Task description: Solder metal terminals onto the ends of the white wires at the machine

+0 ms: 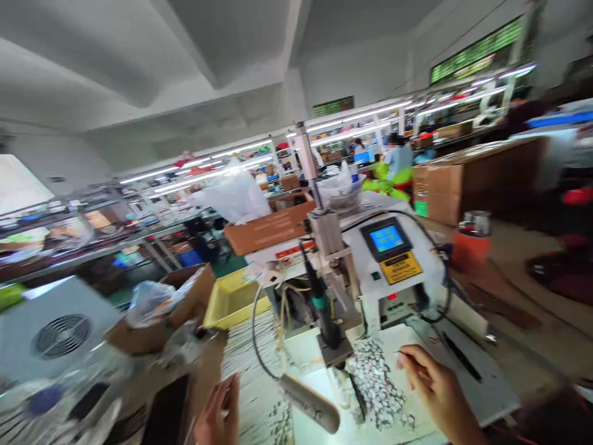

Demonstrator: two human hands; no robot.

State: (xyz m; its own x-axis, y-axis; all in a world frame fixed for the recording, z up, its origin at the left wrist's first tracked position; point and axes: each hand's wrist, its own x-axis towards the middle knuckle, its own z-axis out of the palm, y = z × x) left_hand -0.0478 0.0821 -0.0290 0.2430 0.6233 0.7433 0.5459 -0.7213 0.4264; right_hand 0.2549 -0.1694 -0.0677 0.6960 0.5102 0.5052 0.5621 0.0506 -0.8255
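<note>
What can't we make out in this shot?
All in the head view:
Left hand: cut off by the bottom edge; blur and its own fingers obscure any grip.
Right hand: blur obscures what, if anything, the fingertips pinch.
Pile of small parts: single pieces too small and blurred.
Blue screen and yellow label: text blurred, too small.

Between the left fingers [233, 394] and right fingers [419, 356], a lamp [310, 403] throws white glare. Strip lights [356, 115] shine far beyond them. Blurring stretches the outer edges.
</note>
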